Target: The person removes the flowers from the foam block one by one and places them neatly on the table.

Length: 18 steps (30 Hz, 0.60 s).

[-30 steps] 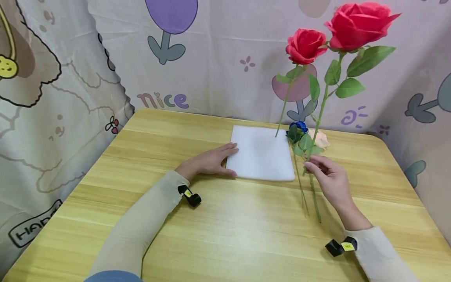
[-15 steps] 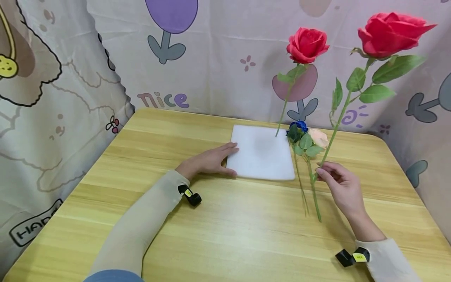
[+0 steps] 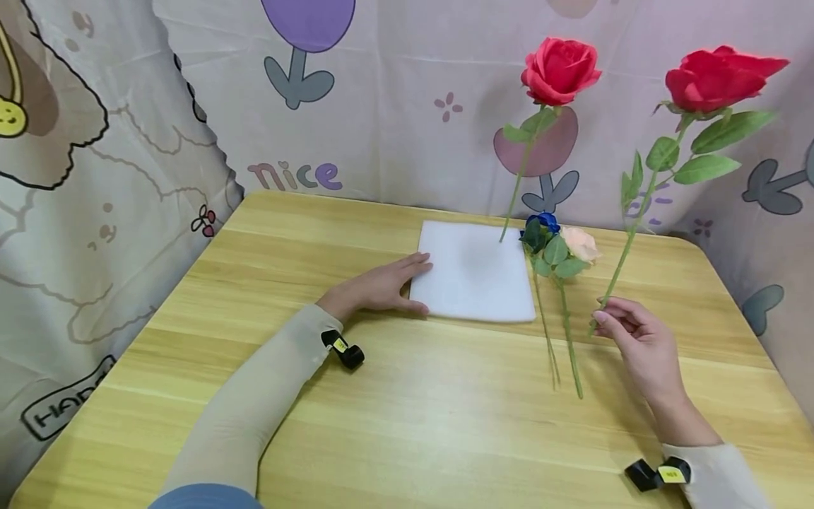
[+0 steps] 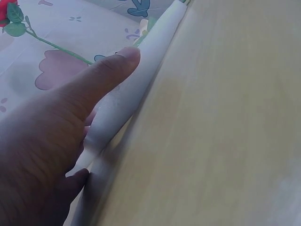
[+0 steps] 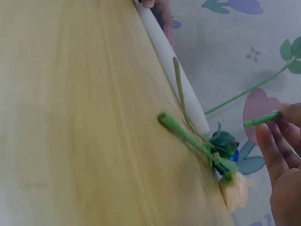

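Right hand (image 3: pixel 650 350) pinches the large red rose (image 3: pixel 663 154) low on its stem, right of the white pad (image 3: pixel 470 276). Left hand (image 3: pixel 381 285): fingers spread at pad edge. Rose: likely light, stiff-stemmed, top-heavy; grip below leaves.

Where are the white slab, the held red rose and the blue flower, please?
White slab (image 3: pixel 472 279), head view: top face.
Held red rose (image 3: pixel 718 80), head view: bloom.
Blue flower (image 3: pixel 547 223), head view: petals.

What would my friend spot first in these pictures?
Probably bright red: the standing rose rising from the white pad near its far right corner, and the held rose pinched in the right hand. Next, maybe the blue flower and peach flower lying on the table, right of the pad.
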Available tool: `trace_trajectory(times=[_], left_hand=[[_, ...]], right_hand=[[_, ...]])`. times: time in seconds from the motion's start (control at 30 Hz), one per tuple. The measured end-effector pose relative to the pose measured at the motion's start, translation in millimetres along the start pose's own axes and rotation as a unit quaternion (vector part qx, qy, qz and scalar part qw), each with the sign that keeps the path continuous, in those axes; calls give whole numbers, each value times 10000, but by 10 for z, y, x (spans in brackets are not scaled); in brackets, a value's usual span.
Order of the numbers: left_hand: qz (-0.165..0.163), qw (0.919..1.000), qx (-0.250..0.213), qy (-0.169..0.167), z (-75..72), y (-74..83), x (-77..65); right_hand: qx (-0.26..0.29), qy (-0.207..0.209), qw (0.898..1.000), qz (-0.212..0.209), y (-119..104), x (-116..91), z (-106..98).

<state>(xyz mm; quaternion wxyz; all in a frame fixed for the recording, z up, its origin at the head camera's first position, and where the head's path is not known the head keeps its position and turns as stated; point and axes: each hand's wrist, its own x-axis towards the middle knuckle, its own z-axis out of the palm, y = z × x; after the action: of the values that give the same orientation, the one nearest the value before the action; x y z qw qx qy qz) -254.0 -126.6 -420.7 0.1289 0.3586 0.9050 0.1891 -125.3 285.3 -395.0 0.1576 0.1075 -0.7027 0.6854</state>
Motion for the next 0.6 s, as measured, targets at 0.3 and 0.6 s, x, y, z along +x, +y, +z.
trace_trajectory(times=[0.3, 0.6], left_hand=[[-3, 10000, -53, -17, -10, 10, -13], [16, 10000, -15, -23, -19, 8, -12]], right_hand=[[89, -294, 9990, 340, 15, -65, -211], [-99, -820, 9916, 997, 46, -194, -355]])
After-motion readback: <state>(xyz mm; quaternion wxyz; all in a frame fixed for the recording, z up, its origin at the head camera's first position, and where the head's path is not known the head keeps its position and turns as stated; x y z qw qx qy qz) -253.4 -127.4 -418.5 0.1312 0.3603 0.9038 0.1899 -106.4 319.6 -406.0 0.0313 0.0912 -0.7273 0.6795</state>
